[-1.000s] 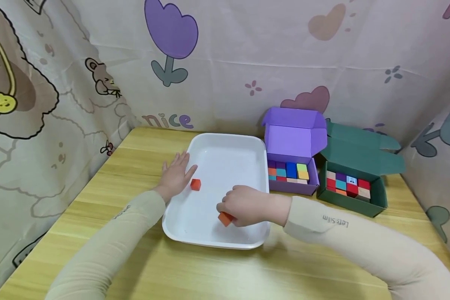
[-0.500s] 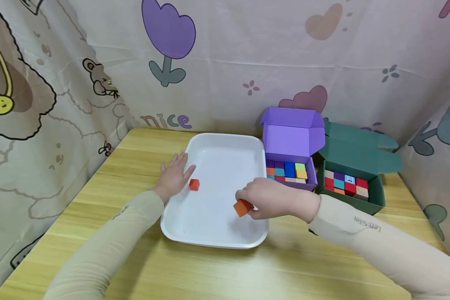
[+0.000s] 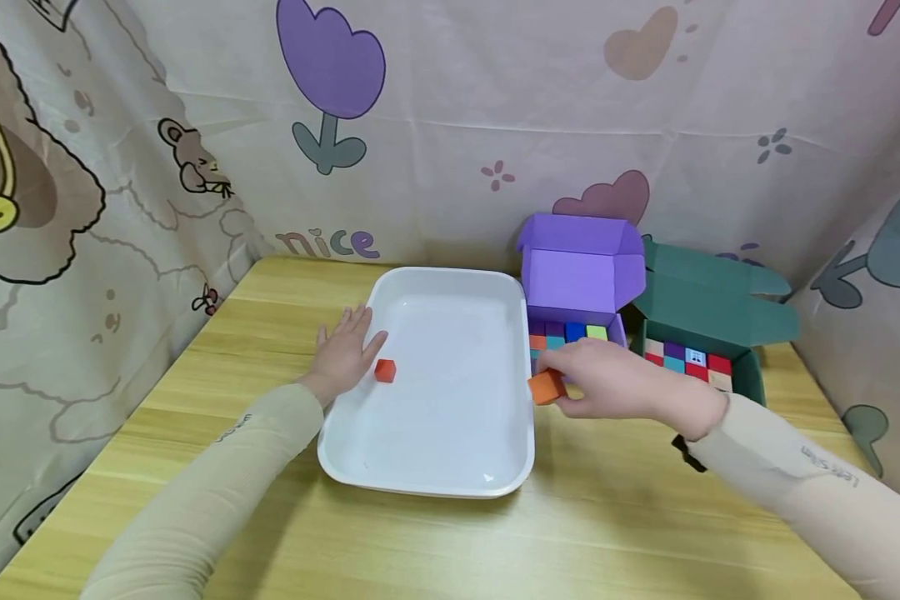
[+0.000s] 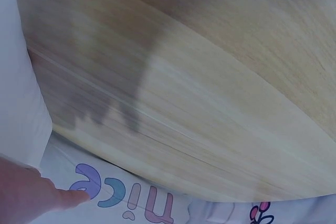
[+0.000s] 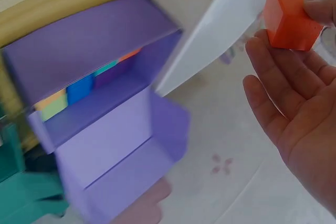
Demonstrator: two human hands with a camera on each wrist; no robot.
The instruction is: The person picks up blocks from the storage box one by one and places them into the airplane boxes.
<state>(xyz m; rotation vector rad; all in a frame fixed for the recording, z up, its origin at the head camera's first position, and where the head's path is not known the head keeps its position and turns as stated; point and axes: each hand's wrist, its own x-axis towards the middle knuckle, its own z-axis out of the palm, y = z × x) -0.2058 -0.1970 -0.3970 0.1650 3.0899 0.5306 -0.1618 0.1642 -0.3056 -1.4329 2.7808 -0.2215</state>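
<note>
My right hand (image 3: 607, 379) pinches an orange cube (image 3: 547, 387) between thumb and fingers, over the right rim of the white tray (image 3: 450, 450). In the right wrist view the cube (image 5: 293, 17) shows large, thumb on one face and fingers under it. My left hand (image 3: 342, 354) lies with fingers spread at the tray's left rim. Beside its thumb, a smaller-looking red-orange cube (image 3: 385, 371) rests inside the tray. Only part of the left hand (image 4: 31, 195) shows in the left wrist view.
Right of the tray stands an open purple box (image 3: 581, 279) holding several coloured blocks, partly hidden by the right hand. Beside it is an open green box (image 3: 754, 379) with more blocks. A printed curtain (image 3: 435, 125) hangs behind the wooden table (image 3: 285, 292).
My right hand has lifted the orange cube from low in the tray and carried it right, to the tray's right rim. The left hand and the other cube have stayed put.
</note>
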